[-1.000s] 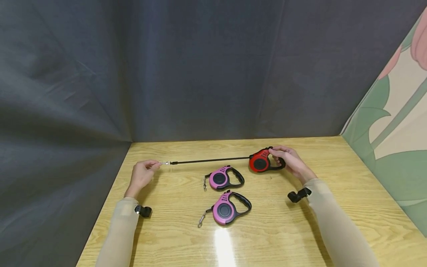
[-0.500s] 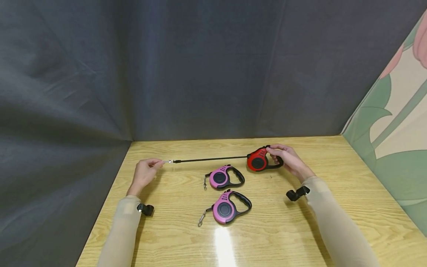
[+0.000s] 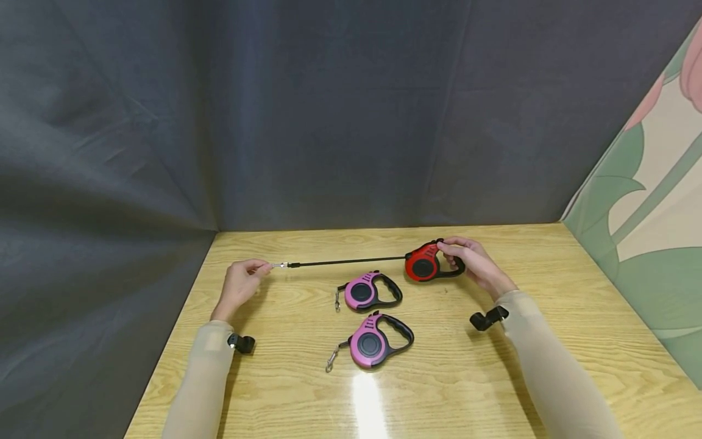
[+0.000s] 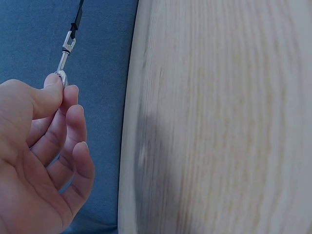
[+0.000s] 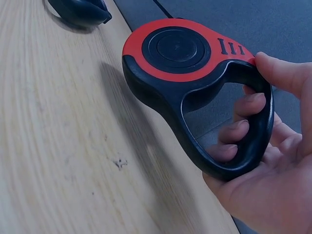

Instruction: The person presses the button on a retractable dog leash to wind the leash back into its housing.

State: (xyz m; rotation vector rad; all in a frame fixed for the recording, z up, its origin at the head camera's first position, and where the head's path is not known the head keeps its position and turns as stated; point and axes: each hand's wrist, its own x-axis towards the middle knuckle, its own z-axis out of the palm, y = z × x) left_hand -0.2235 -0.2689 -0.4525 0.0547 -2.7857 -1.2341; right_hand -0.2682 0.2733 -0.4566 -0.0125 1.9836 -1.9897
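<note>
A red and black retractable dog leash [image 3: 422,268] is held up over the back of the table by my right hand [image 3: 475,262]. In the right wrist view, the fingers curl through its black handle [image 5: 261,131] and the thumb lies near its top. From its left end a black cord [image 3: 351,261] runs taut to a metal snap hook [image 4: 64,56]. My left hand [image 3: 241,286] pinches the tip of that hook between thumb and forefinger. Two pink and black retractable leashes lie between the hands: the farther one [image 3: 360,292] and the nearer one [image 3: 368,346], each with its hook to the left.
The wooden table [image 3: 285,390] ends at a dark grey cloth [image 3: 329,122] behind and on the left. A flower-patterned panel [image 3: 652,201] stands along the right side. Each wrist wears a small black camera.
My left hand has moved slightly right with the hook, and the red leash has shifted slightly left, so the stretched cord is a bit shorter. The pink leashes stay put.
</note>
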